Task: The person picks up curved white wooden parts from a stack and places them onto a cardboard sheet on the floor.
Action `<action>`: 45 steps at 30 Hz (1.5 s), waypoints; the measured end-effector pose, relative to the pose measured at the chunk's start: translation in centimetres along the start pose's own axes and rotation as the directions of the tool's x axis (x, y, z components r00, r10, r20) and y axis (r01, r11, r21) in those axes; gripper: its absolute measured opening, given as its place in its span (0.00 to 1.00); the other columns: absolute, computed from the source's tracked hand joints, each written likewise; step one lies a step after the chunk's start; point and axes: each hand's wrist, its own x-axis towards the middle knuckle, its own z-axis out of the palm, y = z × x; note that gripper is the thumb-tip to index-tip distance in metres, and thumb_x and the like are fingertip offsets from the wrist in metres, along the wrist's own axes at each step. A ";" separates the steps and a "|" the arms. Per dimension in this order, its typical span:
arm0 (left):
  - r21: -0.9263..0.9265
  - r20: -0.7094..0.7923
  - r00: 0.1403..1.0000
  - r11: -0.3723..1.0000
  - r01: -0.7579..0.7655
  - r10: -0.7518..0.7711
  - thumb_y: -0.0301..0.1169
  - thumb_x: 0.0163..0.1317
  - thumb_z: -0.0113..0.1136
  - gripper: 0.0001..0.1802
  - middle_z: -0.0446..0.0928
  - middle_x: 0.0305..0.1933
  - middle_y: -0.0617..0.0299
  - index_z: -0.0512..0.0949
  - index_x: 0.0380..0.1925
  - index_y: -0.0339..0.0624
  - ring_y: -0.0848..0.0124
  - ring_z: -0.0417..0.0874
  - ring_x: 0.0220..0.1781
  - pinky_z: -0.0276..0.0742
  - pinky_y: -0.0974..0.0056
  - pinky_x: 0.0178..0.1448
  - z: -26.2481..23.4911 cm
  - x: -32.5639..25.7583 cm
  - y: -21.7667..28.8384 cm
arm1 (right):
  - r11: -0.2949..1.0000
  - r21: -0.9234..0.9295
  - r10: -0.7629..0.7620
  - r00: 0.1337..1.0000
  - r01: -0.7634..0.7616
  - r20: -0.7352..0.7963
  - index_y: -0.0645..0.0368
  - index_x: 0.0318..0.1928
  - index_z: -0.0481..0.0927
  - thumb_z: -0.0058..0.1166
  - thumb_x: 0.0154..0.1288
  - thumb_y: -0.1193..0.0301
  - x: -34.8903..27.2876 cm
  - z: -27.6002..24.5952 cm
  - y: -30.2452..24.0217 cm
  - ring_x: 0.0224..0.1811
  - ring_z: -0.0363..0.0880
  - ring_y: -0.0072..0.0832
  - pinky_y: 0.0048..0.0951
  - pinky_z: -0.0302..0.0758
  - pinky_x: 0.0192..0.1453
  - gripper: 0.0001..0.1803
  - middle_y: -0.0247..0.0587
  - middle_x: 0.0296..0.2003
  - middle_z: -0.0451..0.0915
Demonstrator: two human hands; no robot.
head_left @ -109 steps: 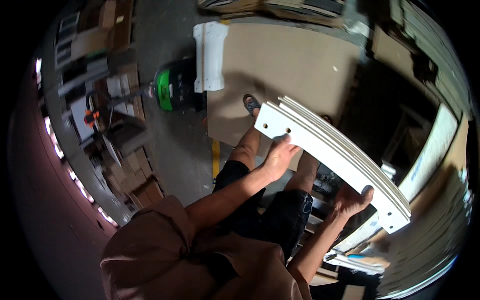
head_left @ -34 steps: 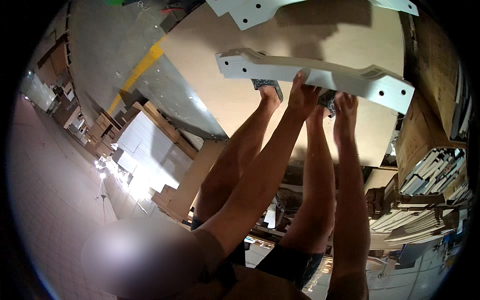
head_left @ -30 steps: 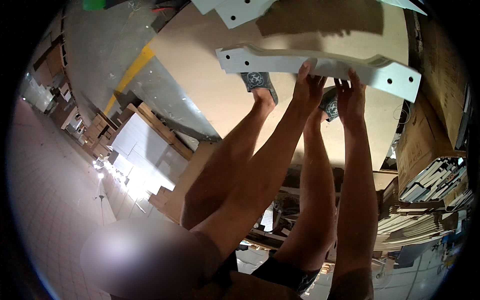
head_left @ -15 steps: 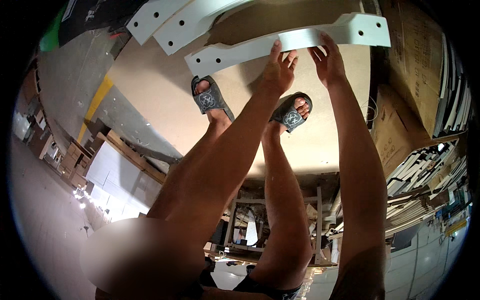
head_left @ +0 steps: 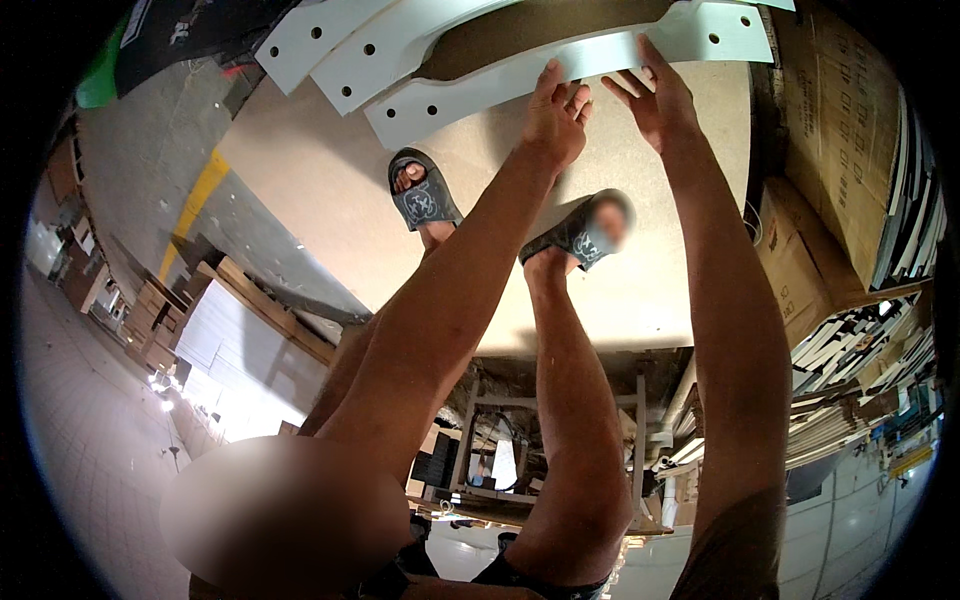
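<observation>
A long white curved panel (head_left: 480,85) with round holes at its ends lies across the top of the view, over a large brown board (head_left: 640,290) on the floor. My left hand (head_left: 555,115) grips the panel's near edge around its middle. My right hand (head_left: 650,95) is just to the right, fingers spread, its tips touching the same edge. Two more white panels (head_left: 335,35) of the same shape lie beyond it at the upper left. My feet in grey sandals (head_left: 420,195) stand on the brown board below the hands.
Cardboard boxes (head_left: 830,120) are stacked at the right, with piles of white panels (head_left: 860,340) below them. A yellow line (head_left: 195,200) crosses the grey floor at the left, beside wooden pallets (head_left: 250,290). A green object (head_left: 100,80) sits at the top left.
I have bent further down and lowered the white curved panel toward the two panels on the brown board. My right hand's fingers have spread apart at the panel's edge.
</observation>
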 end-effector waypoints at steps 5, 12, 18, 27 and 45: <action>0.062 0.010 0.999 0.997 0.042 -0.043 0.57 0.57 0.72 0.47 0.68 0.71 0.62 0.64 0.71 0.51 0.58 0.64 0.75 0.50 0.55 0.80 -0.2 0.2 1.0 | 0.999 0.041 0.022 0.996 -0.019 -0.083 0.59 0.73 0.54 0.64 0.67 0.66 -0.1 2.0 -0.6 0.70 0.64 0.49 0.62 0.70 0.74 0.42 0.47 0.64 0.60; 0.304 -0.018 0.997 0.949 0.081 -0.079 0.57 0.61 0.69 0.49 0.66 0.74 0.49 0.59 0.74 0.45 0.55 0.68 0.73 0.56 0.52 0.80 -0.8 -0.9 3.6 | 0.994 0.105 -0.013 0.996 0.022 -0.091 0.55 0.75 0.52 0.63 0.67 0.60 0.1 2.6 -1.7 0.74 0.56 0.47 0.65 0.61 0.77 0.44 0.48 0.68 0.56; 0.512 -0.080 0.994 0.853 0.102 -0.070 0.55 0.66 0.65 0.48 0.70 0.70 0.46 0.59 0.73 0.32 0.55 0.71 0.71 0.61 0.52 0.78 -7.6 -4.3 4.6 | 0.974 0.225 0.012 0.978 0.036 -0.207 0.47 0.76 0.54 0.63 0.65 0.51 -0.2 5.0 0.6 0.75 0.55 0.46 0.64 0.56 0.77 0.46 0.44 0.70 0.57; 0.837 -0.238 0.971 0.503 0.215 -0.018 0.49 0.65 0.69 0.45 0.79 0.61 0.53 0.60 0.72 0.35 0.62 0.79 0.63 0.71 0.57 0.70 -21.7 -10.9 12.0 | 0.956 0.289 0.016 0.983 0.039 -0.185 0.52 0.75 0.57 0.62 0.66 0.49 -0.6 7.6 4.4 0.72 0.58 0.47 0.57 0.56 0.79 0.45 0.44 0.68 0.60; 0.736 0.086 0.988 0.659 -0.152 0.132 0.50 0.63 0.68 0.45 0.68 0.71 0.50 0.60 0.72 0.40 0.59 0.65 0.74 0.58 0.56 0.76 -16.9 -6.5 17.9 | 0.330 -0.944 -0.451 0.880 0.013 -0.146 0.52 0.73 0.67 0.58 0.68 0.43 3.8 -13.4 -17.3 0.62 0.69 0.32 0.42 0.66 0.68 0.41 0.43 0.67 0.71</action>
